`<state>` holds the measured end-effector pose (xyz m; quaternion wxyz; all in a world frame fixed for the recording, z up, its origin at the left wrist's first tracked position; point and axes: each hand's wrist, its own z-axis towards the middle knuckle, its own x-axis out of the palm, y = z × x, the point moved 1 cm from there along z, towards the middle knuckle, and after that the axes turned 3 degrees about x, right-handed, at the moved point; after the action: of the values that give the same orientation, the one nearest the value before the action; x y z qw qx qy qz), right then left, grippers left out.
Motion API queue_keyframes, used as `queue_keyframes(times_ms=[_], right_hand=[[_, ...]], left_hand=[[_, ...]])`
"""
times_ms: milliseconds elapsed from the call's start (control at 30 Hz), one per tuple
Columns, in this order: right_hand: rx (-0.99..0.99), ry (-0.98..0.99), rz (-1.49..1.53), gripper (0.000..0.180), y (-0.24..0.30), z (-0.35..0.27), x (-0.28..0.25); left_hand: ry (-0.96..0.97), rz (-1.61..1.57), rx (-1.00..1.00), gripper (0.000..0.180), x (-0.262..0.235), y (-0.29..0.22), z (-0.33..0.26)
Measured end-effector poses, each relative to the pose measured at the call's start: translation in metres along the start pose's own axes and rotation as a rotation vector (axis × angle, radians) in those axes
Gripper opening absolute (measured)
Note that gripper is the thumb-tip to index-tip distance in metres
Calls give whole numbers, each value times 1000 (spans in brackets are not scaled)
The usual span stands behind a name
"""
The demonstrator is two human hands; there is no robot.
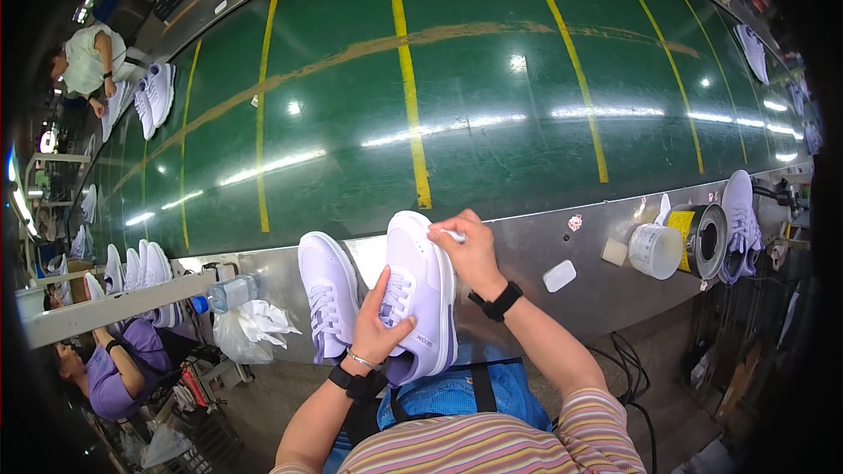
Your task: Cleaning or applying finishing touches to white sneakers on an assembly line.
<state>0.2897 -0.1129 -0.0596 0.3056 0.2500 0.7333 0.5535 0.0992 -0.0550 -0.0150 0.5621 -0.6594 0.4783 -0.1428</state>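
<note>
The left hand covers the laces and part of the side of the pale lilac shoe in its grip, and the shoe's heel end is hidden behind the wrist. The right hand hides most of a small white object pinched at the toe; what it is cannot be told. The second shoe hangs over the table edge, its lower end partly masked by the left hand. The person at lower left is cut off by the dark rim. The objects along the far right edge are too blurred to name.
</note>
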Motion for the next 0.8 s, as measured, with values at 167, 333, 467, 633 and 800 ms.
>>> queue_keyframes(times_ms=[167,333,467,633,800], right_hand=[[28,-49,78,12,-12,-45,-5],[39,32,50,8,-30,-100,-17],[519,162,350,4,-37,-138,-52],[457,87,778,8,-16,-140,-105],[386,136,896,14,25,-149,-99]], left_hand=[[-4,40,20,85,2,6,-1],[-64,163,31,85,8,2,-4],[-82,258,-14,91,30,-28,-4],[-398,604,288,90,10,-49,-50],[-581,835,6,95,-48,-4,-68]])
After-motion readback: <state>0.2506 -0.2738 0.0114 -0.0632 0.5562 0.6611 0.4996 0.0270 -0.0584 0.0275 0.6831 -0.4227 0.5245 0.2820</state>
